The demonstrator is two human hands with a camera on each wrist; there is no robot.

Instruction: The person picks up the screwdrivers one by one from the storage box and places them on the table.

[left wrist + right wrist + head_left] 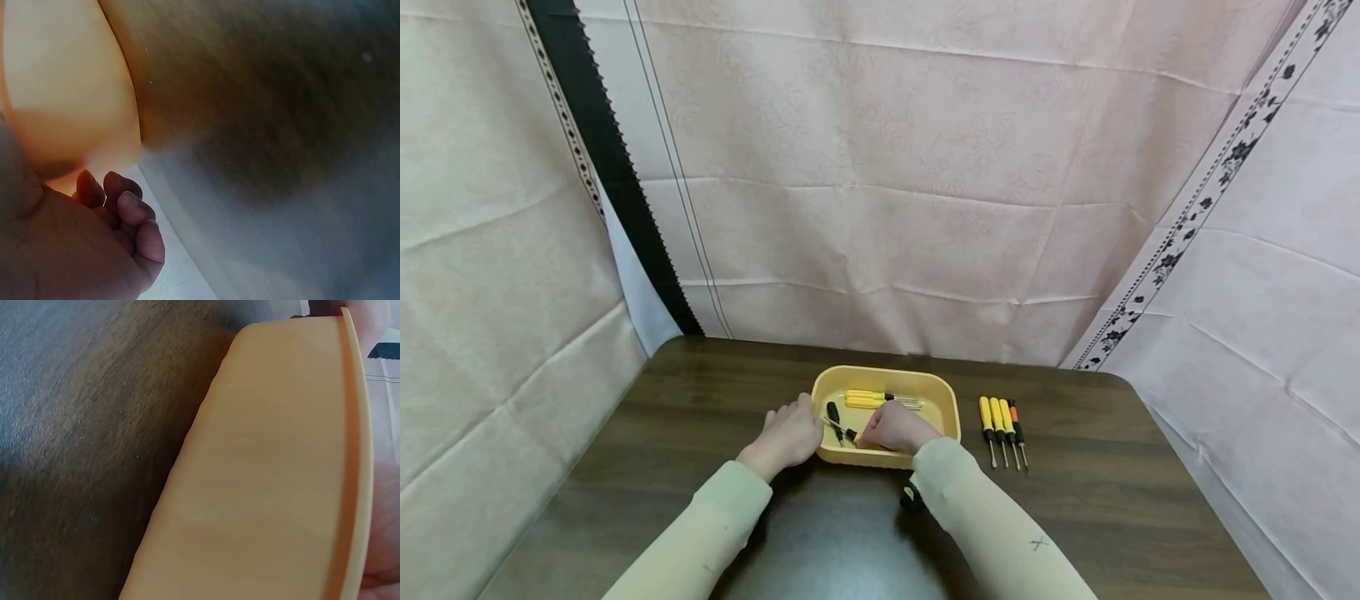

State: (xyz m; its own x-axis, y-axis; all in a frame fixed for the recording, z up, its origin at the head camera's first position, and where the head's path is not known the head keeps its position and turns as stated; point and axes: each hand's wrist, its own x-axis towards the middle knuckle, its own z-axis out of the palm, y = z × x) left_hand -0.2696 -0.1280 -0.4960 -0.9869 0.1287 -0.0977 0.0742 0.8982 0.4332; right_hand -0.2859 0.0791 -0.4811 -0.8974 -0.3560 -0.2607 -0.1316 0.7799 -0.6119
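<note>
A yellow plastic tray [951,404] sits on the table with screwdrivers in it. My left hand [788,435] grips the tray's left rim; in the left wrist view its fingers [149,240] are curled beside the tray wall [69,75]. Inside the tray, my right hand [897,427] holds a screwdriver [851,434] by its mostly covered yellow handle, the shaft pointing left. A black-handled screwdriver [833,413] lies close to that shaft. Yellow-handled screwdrivers [865,399] lie along the back of the tray. The tray's outer wall [275,444] hides most of the right hand in the right wrist view.
Right of the tray, several screwdrivers lie side by side on the brown wooden table [1097,483]: yellow-handled ones [996,414] and a red and black one [1015,417]. A small black and yellow object [912,497] shows beside the right wrist. Pale cloth [880,183] hangs behind the table.
</note>
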